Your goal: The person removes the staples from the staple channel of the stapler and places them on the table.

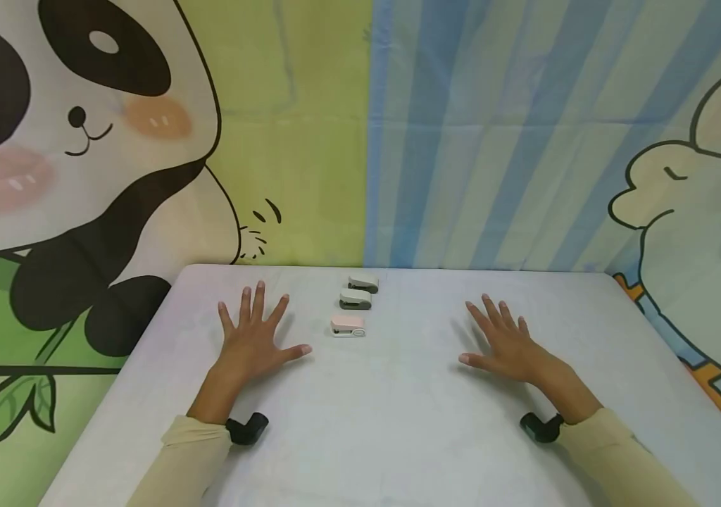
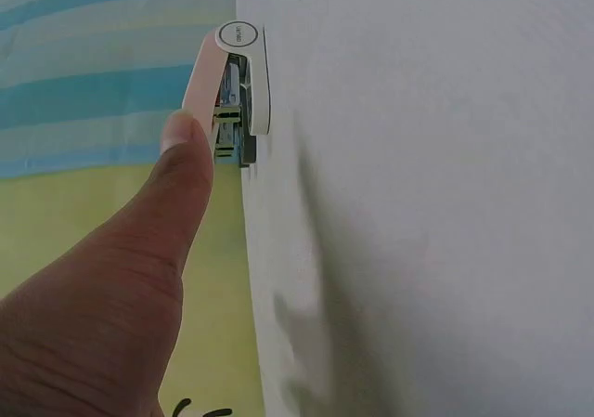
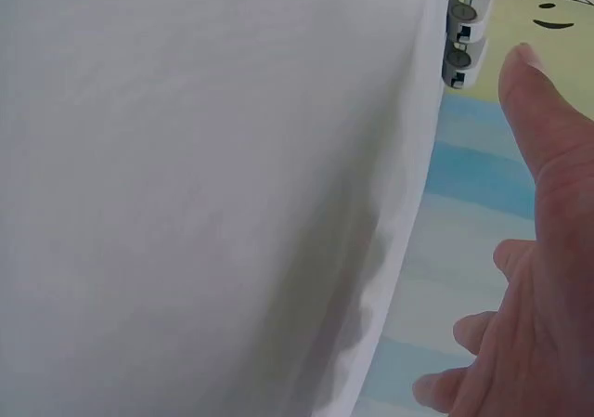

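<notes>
Three staplers stand in a loose column on the white table. The nearest is a pink stapler [image 1: 348, 326] with a white base. Behind it is a white stapler with a dark grey base [image 1: 355, 299], and a similar grey-and-white stapler [image 1: 363, 283] is farthest back. My left hand [image 1: 254, 345] is spread just left of the pink stapler, apart from it. In the left wrist view the thumb overlaps the pink stapler [image 2: 206, 83] only by line of sight. My right hand [image 1: 503, 341] is spread well to the right, holding nothing.
The white table [image 1: 386, 422] runs back to a printed curtain with a panda [image 1: 164, 211] on the left and blue stripes on the right. Each wrist wears a small black camera, one on the left [image 1: 248, 428] and one on the right [image 1: 541, 427].
</notes>
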A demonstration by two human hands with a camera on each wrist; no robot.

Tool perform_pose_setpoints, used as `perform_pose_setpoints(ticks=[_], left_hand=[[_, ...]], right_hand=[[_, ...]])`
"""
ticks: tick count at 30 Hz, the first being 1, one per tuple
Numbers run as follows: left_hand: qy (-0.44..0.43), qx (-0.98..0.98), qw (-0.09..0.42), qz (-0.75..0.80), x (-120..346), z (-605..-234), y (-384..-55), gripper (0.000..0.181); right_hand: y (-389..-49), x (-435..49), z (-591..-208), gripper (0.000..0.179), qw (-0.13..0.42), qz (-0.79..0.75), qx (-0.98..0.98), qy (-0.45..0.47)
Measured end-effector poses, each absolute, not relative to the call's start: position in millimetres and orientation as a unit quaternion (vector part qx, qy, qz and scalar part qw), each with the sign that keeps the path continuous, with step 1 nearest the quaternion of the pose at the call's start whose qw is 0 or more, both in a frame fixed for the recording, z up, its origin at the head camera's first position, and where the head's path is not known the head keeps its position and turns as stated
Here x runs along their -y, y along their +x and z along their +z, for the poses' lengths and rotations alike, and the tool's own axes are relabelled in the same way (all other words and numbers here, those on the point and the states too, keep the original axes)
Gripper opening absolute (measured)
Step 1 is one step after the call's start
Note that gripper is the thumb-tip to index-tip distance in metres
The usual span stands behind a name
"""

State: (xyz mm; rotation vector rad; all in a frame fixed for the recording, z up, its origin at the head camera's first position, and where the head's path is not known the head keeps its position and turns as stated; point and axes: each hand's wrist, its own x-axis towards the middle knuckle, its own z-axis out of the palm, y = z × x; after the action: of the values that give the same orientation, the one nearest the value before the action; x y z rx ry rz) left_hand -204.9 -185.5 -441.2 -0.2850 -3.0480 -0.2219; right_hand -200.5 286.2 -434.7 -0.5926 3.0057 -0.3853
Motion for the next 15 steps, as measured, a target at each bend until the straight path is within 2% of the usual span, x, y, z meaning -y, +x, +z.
perform_pose_setpoints(ticks=[3, 7, 11, 15], left_hand=[[-0.098, 0.991, 0.043, -0.086, 181, -439, -204, 0.113], [-0.106, 0.987, 0.042, -0.109, 174, -437, -204, 0.11], [-0.111, 0.986, 0.029, -0.12, 168, -435, -208, 0.098], [-0.112, 0.984, 0.016, -0.136, 163, -435, -214, 0.079]], right_hand=[[-203, -280, -431, 0.091, 0.025, -0.137, -0.966, -0.216], [-209, -270, -424, 0.065, 0.0, -0.158, -0.954, -0.256], [-217, -256, -419, 0.041, -0.03, -0.215, -0.935, -0.282], [-225, -241, -424, 0.03, -0.05, -0.283, -0.91, -0.299]])
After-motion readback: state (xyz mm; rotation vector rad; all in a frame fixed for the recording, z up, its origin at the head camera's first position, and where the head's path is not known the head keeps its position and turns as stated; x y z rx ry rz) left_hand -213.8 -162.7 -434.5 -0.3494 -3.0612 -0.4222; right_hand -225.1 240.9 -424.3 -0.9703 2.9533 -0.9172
